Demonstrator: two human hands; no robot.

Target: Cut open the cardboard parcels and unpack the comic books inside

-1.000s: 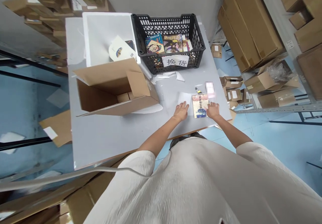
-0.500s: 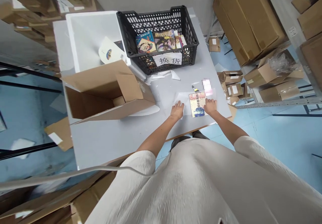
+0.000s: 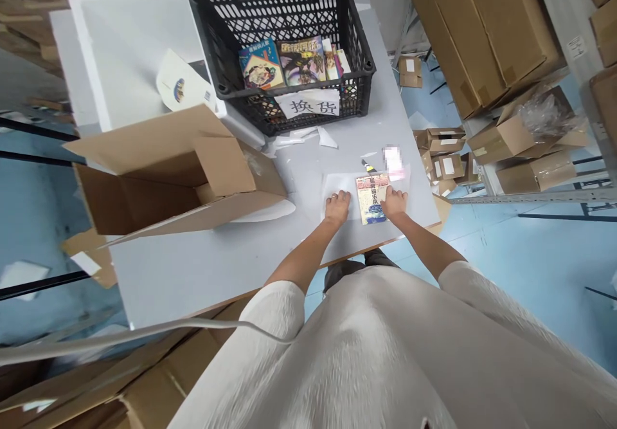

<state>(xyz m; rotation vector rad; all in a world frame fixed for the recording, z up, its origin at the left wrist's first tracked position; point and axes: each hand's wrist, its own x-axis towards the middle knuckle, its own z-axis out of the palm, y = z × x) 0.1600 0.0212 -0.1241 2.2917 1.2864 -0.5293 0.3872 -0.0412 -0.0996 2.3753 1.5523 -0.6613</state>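
A magazine (image 3: 369, 207) with a yellow and blue cover and red title lettering lies near the front edge of the grey table. Under and around it spreads a translucent plastic sheet (image 3: 354, 184). My left hand (image 3: 337, 206) is on the sheet, left of the magazine, its fingers curled down on the film. At the magazine's right edge rests my right hand (image 3: 394, 202), thumb over the cover and fingers bent. Just beyond the magazine lie a yellow and black cutter-like tool (image 3: 369, 167) and a blurred white and pink item (image 3: 394, 162).
A black plastic crate (image 3: 308, 78) with several magazines stands at the back. Left of it are a white foam box (image 3: 130, 36) and an open cardboard box (image 3: 183, 178). Paper scraps (image 3: 328, 137) lie before the crate. Cartons (image 3: 446, 165) and shelving stand right.
The camera view has shifted, so the crate and boxes appear larger and further left. Both hands keep nearly the same places on the sheet and magazine.
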